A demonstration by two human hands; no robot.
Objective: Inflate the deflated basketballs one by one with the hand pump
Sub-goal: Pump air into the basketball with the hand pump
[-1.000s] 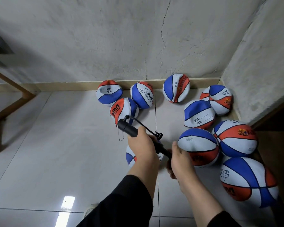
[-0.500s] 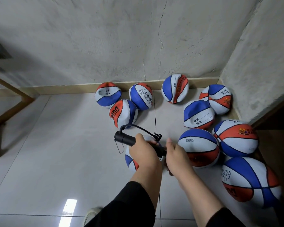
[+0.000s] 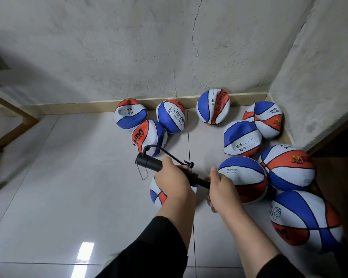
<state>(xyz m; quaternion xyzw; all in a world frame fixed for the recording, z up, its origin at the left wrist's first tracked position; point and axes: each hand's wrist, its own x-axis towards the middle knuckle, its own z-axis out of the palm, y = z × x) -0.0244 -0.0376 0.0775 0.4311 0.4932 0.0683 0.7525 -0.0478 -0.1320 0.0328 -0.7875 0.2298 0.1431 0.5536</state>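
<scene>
My left hand [image 3: 174, 182] grips the barrel of a black hand pump [image 3: 150, 162]. My right hand [image 3: 221, 189] grips the pump's handle end at the right. A thin black hose [image 3: 169, 153] loops from the pump's left end to a tip above my left hand. Under my left hand lies a blue, white and red basketball [image 3: 158, 194], mostly hidden. Several sagging, deflated basketballs lie by the wall, such as one [image 3: 242, 138] with a caved-in top. Three round, full basketballs [image 3: 242, 177] sit at the right.
The grey concrete wall [image 3: 169, 47] and a side wall [image 3: 313, 77] form a corner that boxes in the balls. A wooden frame [image 3: 8, 121] stands at the far left. Pale floor tiles [image 3: 68, 177] stretch to the left.
My right hand pushed the handle in toward my left hand, then drew it back out a little. The pump's left end dropped lower and tilted flatter.
</scene>
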